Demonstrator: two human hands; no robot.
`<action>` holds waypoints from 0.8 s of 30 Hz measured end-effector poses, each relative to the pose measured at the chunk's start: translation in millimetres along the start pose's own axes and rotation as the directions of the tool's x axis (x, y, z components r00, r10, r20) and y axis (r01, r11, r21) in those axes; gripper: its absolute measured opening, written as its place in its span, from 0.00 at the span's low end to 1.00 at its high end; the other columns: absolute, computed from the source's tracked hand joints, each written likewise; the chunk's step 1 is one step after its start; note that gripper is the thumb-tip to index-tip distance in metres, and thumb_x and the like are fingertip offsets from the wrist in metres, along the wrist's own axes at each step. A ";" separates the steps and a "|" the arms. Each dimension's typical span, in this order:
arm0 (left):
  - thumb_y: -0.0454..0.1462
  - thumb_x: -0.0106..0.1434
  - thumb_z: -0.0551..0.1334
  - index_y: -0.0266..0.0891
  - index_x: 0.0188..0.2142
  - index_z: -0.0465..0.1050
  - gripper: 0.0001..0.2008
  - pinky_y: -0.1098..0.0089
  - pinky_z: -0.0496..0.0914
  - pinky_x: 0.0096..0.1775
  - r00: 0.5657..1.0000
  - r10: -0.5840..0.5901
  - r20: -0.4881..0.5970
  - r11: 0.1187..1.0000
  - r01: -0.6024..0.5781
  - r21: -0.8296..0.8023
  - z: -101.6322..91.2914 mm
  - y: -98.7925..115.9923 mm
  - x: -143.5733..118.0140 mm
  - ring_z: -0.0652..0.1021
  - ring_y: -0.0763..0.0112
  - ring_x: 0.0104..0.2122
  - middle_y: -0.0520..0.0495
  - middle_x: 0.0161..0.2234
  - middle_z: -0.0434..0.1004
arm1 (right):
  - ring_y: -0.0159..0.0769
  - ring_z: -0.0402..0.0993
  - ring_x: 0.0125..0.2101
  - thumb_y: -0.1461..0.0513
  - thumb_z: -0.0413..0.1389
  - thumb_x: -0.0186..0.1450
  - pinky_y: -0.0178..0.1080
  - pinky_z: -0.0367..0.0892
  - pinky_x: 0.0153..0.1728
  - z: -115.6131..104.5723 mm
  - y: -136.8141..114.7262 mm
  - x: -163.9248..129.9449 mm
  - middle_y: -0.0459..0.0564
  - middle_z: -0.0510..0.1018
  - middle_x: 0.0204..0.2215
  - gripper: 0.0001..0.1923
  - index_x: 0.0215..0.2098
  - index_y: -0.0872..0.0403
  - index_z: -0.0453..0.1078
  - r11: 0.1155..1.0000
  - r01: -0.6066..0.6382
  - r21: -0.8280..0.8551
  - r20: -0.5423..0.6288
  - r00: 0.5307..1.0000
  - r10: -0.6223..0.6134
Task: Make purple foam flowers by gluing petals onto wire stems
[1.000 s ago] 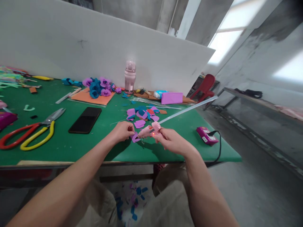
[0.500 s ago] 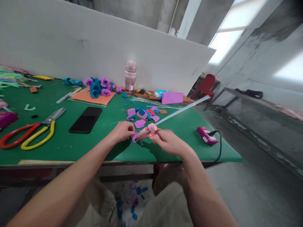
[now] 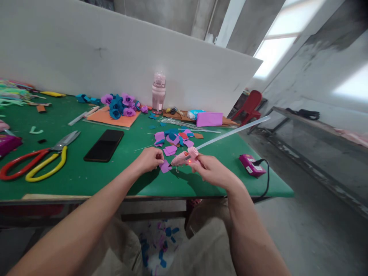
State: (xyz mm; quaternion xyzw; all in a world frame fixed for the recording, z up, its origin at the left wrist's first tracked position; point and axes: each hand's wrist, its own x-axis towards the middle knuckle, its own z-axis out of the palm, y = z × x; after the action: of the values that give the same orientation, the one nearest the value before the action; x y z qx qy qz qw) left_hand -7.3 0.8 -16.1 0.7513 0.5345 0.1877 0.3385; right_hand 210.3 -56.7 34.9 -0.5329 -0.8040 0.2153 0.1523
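Note:
In the head view my left hand [image 3: 151, 159] is closed, its fingertips pinching a purple paper petal [image 3: 165, 166] just above the green table. My right hand [image 3: 211, 168] wraps round the handle of a pink hot glue gun [image 3: 184, 158], which has a small glowing light. The gun's dark nozzle points left and is at the petal's right edge; whether it touches I cannot tell. A long translucent glue stick [image 3: 234, 132] sticks out of the gun's rear, up to the right. Behind both hands lies a loose pile of purple, blue and red petals [image 3: 173, 138].
Left of my hands lie a black phone [image 3: 104, 145] and large scissors [image 3: 54, 153]. Purple and blue paper flowers [image 3: 122, 105] rest on orange sheets [image 3: 112, 119]. A pink bottle [image 3: 158, 94] stands by the white board [image 3: 129, 50]. A power socket [image 3: 252, 165] with a cord sits at right.
My right hand has drawn the glue gun to the right, with its nozzle shifting from over the petal to its edge. My left hand stays in place, pinching the petal.

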 end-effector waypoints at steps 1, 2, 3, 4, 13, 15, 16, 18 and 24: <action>0.36 0.50 0.59 0.37 0.22 0.68 0.04 0.76 0.60 0.18 1.000 0.000 0.002 1.000 0.000 0.002 0.0 0.1 0.0 0.69 0.76 0.15 0.55 0.15 0.67 | 0.30 0.63 0.22 0.55 0.43 0.65 0.33 0.55 0.25 0.2 -0.3 0.0 0.46 0.69 0.21 0.17 0.24 0.55 0.64 1.000 -0.002 0.018 0.011 1.000 0.002; 0.36 0.50 0.59 0.37 0.22 0.69 0.04 0.76 0.60 0.18 1.000 0.001 0.003 1.000 -0.001 0.005 0.0 0.4 -0.1 0.69 0.76 0.15 0.55 0.15 0.67 | 0.30 0.63 0.22 0.56 0.43 0.65 0.33 0.54 0.25 0.8 -0.7 0.2 0.45 0.69 0.21 0.17 0.25 0.55 0.64 0.999 -0.001 0.032 0.022 1.000 0.000; 0.36 0.50 0.58 0.37 0.23 0.69 0.04 0.76 0.60 0.18 1.000 0.003 0.005 1.000 -0.003 0.010 -0.1 0.9 -0.3 0.68 0.75 0.15 0.55 0.14 0.67 | 0.30 0.63 0.22 0.56 0.44 0.65 0.33 0.54 0.25 1.5 -1.3 0.6 0.45 0.69 0.20 0.16 0.25 0.55 0.64 0.999 0.004 0.039 0.031 1.000 -0.005; 0.35 0.51 0.58 0.37 0.23 0.69 0.04 0.76 0.59 0.18 1.000 0.007 0.005 1.000 -0.007 0.014 -0.4 1.6 -0.6 0.68 0.75 0.15 0.55 0.14 0.67 | 0.29 0.62 0.22 0.56 0.44 0.65 0.33 0.54 0.25 2.5 -1.9 1.2 0.45 0.68 0.20 0.16 0.25 0.55 0.64 0.999 0.010 0.035 0.037 0.999 -0.011; 0.34 0.50 0.57 0.37 0.23 0.70 0.04 0.75 0.61 0.21 0.999 0.042 -0.005 0.998 -0.041 0.041 -2.1 5.5 -2.7 0.69 0.76 0.16 0.54 0.16 0.68 | 0.29 0.61 0.22 0.57 0.44 0.64 0.33 0.52 0.24 7.5 -10.7 4.7 0.47 0.69 0.21 0.16 0.24 0.56 0.64 0.998 0.047 -0.042 0.071 0.997 -0.043; 0.33 0.50 0.57 0.37 0.23 0.70 0.04 0.75 0.61 0.21 0.999 0.043 -0.008 0.998 -0.043 0.035 -2.0 4.9 -2.5 0.69 0.76 0.16 0.54 0.16 0.68 | 0.29 0.61 0.22 0.57 0.44 0.64 0.33 0.51 0.24 7.3 -10.3 4.8 0.47 0.69 0.21 0.16 0.23 0.56 0.64 0.998 0.044 -0.050 0.066 0.997 -0.041; 0.33 0.50 0.57 0.37 0.22 0.70 0.04 0.76 0.61 0.21 0.999 0.043 -0.009 0.999 -0.043 0.030 -1.9 4.6 -2.4 0.69 0.76 0.16 0.54 0.16 0.68 | 0.29 0.60 0.21 0.57 0.44 0.64 0.33 0.51 0.24 7.1 -9.6 4.8 0.47 0.68 0.20 0.16 0.23 0.56 0.64 0.998 0.040 -0.054 0.062 0.997 -0.037; 0.33 0.50 0.57 0.37 0.22 0.69 0.04 0.76 0.60 0.20 0.999 0.039 -0.012 0.999 -0.039 0.022 -1.7 4.2 -2.2 0.69 0.76 0.16 0.55 0.15 0.68 | 0.29 0.60 0.21 0.57 0.45 0.64 0.33 0.52 0.24 7.0 -7.5 5.1 0.46 0.67 0.19 0.16 0.23 0.56 0.64 0.998 0.028 -0.059 0.054 0.998 -0.025; 0.35 0.50 0.58 0.37 0.22 0.69 0.04 0.76 0.59 0.19 0.999 0.030 -0.010 1.000 -0.030 -0.002 -1.2 3.5 -1.6 0.68 0.77 0.14 0.55 0.13 0.66 | 0.28 0.61 0.20 0.57 0.45 0.64 0.32 0.54 0.22 5.6 -1.1 4.1 0.45 0.67 0.19 0.16 0.24 0.56 0.64 0.999 -0.022 0.043 0.043 0.999 0.020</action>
State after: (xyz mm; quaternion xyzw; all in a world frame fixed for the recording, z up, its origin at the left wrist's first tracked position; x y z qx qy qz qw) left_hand -6.3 -1.0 -12.6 0.7579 0.5248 0.1971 0.3336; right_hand 205.1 -54.3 30.7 -0.5332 -0.7965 0.2456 0.1447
